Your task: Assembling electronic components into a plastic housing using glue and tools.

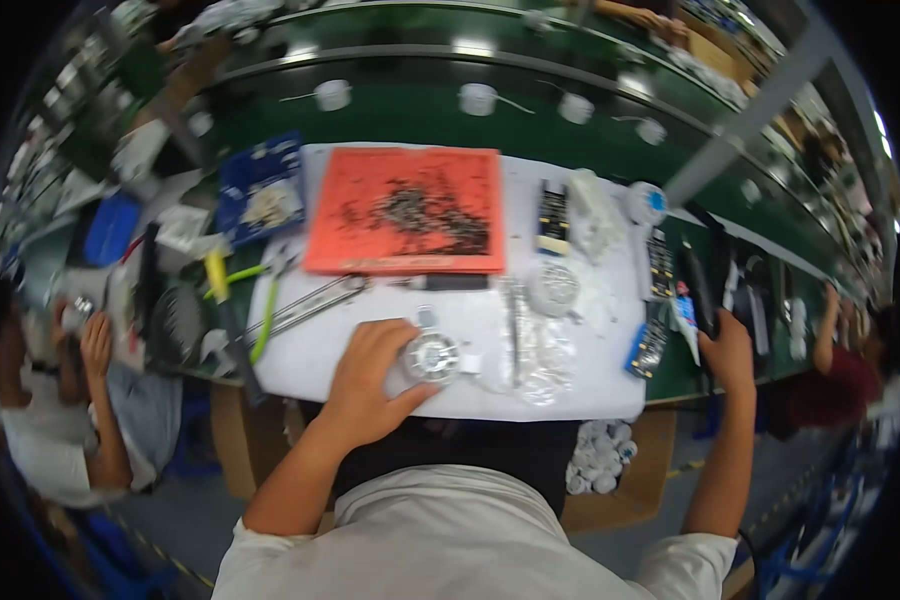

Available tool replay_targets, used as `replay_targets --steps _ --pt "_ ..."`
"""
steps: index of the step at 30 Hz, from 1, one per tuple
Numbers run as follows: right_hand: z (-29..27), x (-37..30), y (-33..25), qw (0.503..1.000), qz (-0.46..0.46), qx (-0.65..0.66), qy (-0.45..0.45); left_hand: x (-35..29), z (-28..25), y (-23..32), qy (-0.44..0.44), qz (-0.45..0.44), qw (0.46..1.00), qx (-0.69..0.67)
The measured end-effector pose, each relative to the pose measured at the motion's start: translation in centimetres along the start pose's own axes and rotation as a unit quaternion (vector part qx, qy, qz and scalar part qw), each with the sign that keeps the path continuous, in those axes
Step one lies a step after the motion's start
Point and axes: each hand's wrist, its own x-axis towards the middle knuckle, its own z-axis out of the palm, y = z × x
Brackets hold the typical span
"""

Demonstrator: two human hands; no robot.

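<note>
A round white device (432,357) with an open, silvery inside lies near the front edge of the white work sheet. My left hand (375,385) grips it from the left, thumb along its near side and fingers at its far side. A small white piece on a wire sits just right of it. Off to the right, my right hand (730,350) is closed at a long black tool (699,285); its exact kind is unclear and the fingertips are partly hidden. A white tube with a blue and red label (686,312) lies beside that hand.
An orange-red tray (320,215) holds many small dark screws. Nearby are pliers with green handles (262,320), a blue tray (232,200), a round white part (553,287), clear plastic bags (548,365) and dark component strips (553,215). Other people sit at both sides.
</note>
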Motion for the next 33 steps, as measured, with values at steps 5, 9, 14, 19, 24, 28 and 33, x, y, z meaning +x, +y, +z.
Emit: replay_targets --steps 5,9,14,19,24,28,33 --pt "1.0 0.5 2.2 0.99 -0.064 0.044 0.115 -1.4 -0.2 0.7 0.08 -0.01 0.996 -0.035" --pt "-2.5 -4.3 -0.1 0.956 -0.098 0.132 0.244 -3.7 -0.6 2.4 0.149 0.069 0.985 -0.056" --pt "-8.0 -14.6 -8.8 0.934 -0.299 0.142 0.133 -2.2 0.5 9.6 -0.096 -0.039 0.919 -0.379" --pt "-6.9 -18.1 -20.1 0.846 -0.47 0.217 0.126 -2.5 1.8 10.1 0.0 -0.068 0.78 -0.622" --pt "-1.9 -21.4 -18.8 0.727 -0.58 0.357 0.09 -3.5 0.2 9.6 0.057 -0.176 0.621 -0.761" --pt "1.8 -20.3 -25.1 0.691 -0.328 0.641 0.066 -4.8 1.3 11.1 0.053 -0.184 0.531 -0.825" --pt "3.8 -18.6 -25.1 0.623 -0.425 0.643 0.132 -6.8 1.1 11.1 -0.055 -0.21 0.478 -0.851"
